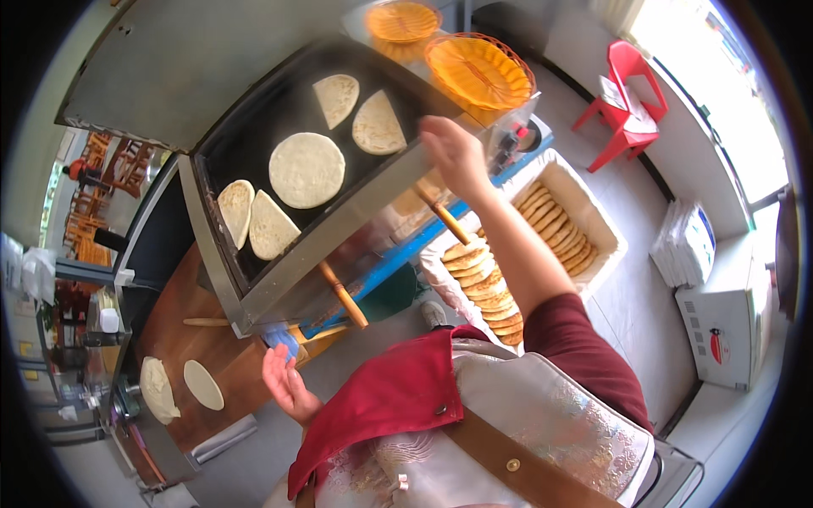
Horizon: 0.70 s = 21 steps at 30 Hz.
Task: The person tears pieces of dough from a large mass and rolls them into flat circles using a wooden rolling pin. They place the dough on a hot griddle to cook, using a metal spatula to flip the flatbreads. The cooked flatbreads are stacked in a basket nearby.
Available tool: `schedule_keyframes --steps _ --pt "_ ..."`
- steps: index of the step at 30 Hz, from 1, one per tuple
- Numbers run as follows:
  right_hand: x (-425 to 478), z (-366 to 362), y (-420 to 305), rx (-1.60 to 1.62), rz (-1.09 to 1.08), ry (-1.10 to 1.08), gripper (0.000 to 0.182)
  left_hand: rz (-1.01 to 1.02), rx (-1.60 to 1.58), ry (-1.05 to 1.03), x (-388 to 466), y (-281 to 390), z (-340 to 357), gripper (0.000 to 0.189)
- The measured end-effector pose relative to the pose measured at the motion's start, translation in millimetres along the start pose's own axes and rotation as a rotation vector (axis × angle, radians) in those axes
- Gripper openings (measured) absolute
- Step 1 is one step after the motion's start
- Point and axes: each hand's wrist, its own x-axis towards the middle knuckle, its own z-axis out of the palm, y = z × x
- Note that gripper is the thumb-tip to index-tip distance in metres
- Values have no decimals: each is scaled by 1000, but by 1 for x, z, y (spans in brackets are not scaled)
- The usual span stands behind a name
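Observation:
A round pale flatbread (307, 170) lies on the dark griddle (254, 143), with two half-round pieces beyond it and two more at the griddle's left end, one of them a cut flatbread piece (273, 225). My right hand (454, 155) is over the griddle's front metal rim, near a half-round piece (379, 124); its fingers are blurred, and I cannot tell whether they hold anything. Lower left, my left hand (289, 387) is palm up with nothing in it, beside the wooden worktop. Turned wooden handles (343, 295) stick out from the griddle's front.
A cloth-lined basket (606, 238) under my right arm holds rows of browned flatbreads (486, 286). Orange woven baskets (479, 73) stand past the griddle. On the wooden worktop (241, 381) are dough (159, 389), a flat dough round (204, 385) and a rolling pin (205, 322). A red chair (625, 108) stands farther off.

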Motion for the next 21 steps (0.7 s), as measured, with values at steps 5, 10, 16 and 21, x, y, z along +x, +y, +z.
schedule_keyframes --steps 5,10,16,21 --pt "-134 -28 126 -654 240 161 35 28 -78 -160 -16 -10 -13 44" --pt "-143 8 124 -684 597 -307 41 -58 -110 -287 -57 -23 -30 45" --pt "-142 7 115 -735 542 -370 39 -158 -144 -339 -99 -32 -64 46" --pt "-142 5 119 -737 532 -358 39 -208 -126 -258 -116 -27 -79 47"
